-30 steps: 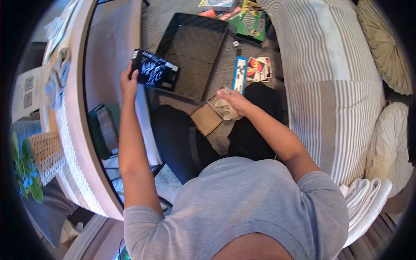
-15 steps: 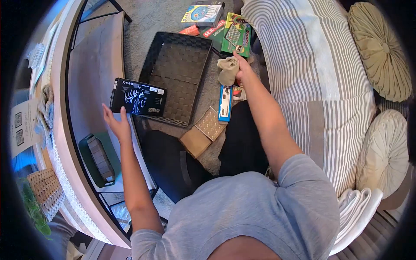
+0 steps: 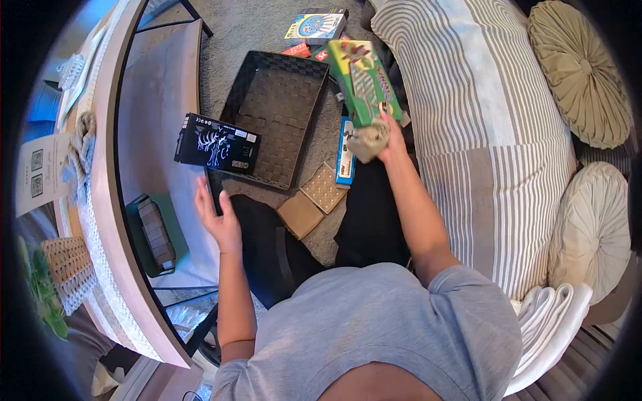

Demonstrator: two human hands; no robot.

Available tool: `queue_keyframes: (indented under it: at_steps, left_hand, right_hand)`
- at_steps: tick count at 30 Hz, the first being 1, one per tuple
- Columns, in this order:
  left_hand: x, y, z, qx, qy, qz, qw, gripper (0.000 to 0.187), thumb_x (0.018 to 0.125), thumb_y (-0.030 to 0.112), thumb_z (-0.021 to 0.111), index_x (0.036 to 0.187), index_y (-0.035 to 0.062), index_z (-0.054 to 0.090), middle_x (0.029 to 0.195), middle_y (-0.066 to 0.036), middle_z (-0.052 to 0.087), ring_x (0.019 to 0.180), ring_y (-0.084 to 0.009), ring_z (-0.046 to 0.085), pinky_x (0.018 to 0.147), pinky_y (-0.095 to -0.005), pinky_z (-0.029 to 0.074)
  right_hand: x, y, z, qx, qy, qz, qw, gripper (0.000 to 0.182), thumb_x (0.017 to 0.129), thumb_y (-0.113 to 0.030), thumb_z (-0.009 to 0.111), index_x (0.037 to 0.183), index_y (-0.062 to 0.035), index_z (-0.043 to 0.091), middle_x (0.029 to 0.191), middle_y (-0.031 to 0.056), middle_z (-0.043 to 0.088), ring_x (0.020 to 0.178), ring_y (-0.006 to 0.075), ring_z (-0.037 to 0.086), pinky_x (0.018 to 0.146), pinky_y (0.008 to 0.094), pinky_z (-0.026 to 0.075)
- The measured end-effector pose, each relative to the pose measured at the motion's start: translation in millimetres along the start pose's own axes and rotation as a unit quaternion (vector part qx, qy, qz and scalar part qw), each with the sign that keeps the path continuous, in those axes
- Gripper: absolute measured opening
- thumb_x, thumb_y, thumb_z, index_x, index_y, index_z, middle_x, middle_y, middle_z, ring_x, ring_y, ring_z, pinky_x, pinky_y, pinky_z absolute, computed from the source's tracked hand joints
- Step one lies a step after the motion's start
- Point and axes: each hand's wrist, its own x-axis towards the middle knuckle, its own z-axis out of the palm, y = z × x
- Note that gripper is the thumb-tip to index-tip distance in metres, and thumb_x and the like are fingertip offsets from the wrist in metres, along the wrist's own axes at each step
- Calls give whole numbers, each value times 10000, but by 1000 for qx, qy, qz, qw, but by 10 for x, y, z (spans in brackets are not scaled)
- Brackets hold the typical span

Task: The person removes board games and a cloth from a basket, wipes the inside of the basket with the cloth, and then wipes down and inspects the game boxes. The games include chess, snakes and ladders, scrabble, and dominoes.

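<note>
My right hand (image 3: 394,139) grips a green and yellow board-game box (image 3: 364,79), tilted and slightly blurred. A beige cloth bundle (image 3: 368,140), perhaps a pouch, is bunched in the same hand at the box's lower end. My left hand (image 3: 219,217) is empty, its fingers apart, just below a black box with a white skeletal picture (image 3: 217,144). That black box rests across the left rim of a dark woven basket (image 3: 274,107). Between my legs on the carpet lies an open brown folding case (image 3: 313,199), and beside it a blue box (image 3: 345,154).
Other game boxes (image 3: 316,25) lie beyond the basket, a red box (image 3: 297,51) among them. On the left stands a table with a lower shelf (image 3: 157,87) holding a green container (image 3: 175,230). A striped sofa cushion (image 3: 468,200) borders my right side.
My right hand has taken hold of the green box and brought it up and closer, along with the beige cloth. My left hand has drawn away from the black box, down and right.
</note>
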Motion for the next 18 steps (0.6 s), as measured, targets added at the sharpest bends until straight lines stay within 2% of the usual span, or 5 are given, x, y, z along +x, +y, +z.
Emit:
queue_keyframes:
  at_steps: [7,9,11,13,18]
  left_hand:
    - [352,1065,-228,68,-132,237,960,491,777,163,698,1233,27,577,1263,-133,559,1273,-380,394,1066,-441,277]
    - [343,1186,-296,52,-228,226,946,627,724,247,754,1279,45,541,1272,-140,553,1268,-374,399,1073,-451,267]
    - [240,1054,-291,-70,-348,108,929,862,679,343,805,1389,54,411,1249,-190,558,1174,-317,506,1029,-384,346]
    - [78,1043,-432,-193,-470,-96,856,873,676,303,827,1394,46,402,1230,-184,567,1103,-236,553,973,-332,397]
    - [-461,578,-872,-303,-264,-206,892,833,697,103,813,1395,-1,369,1170,-113,602,1058,-158,560,936,-289,423]
  right_hand:
    - [-1384,-220,410,-361,-79,22,929,462,773,-221,707,1112,56,558,983,113,625,825,182,633,731,298,519]
    - [-1526,-247,729,-522,-205,-14,828,534,725,-214,732,1121,89,544,970,105,627,858,165,611,763,278,486]
    - [-1673,-153,1233,-531,-260,29,806,567,688,-242,753,1109,87,564,943,85,629,888,148,590,786,269,462]
    - [-1665,29,1526,-637,-389,47,663,522,685,-243,751,1094,45,601,919,70,637,889,140,588,784,265,462]
    - [-1623,390,1895,-561,-438,4,703,393,787,-196,717,1120,-20,603,924,43,629,851,110,594,751,254,490]
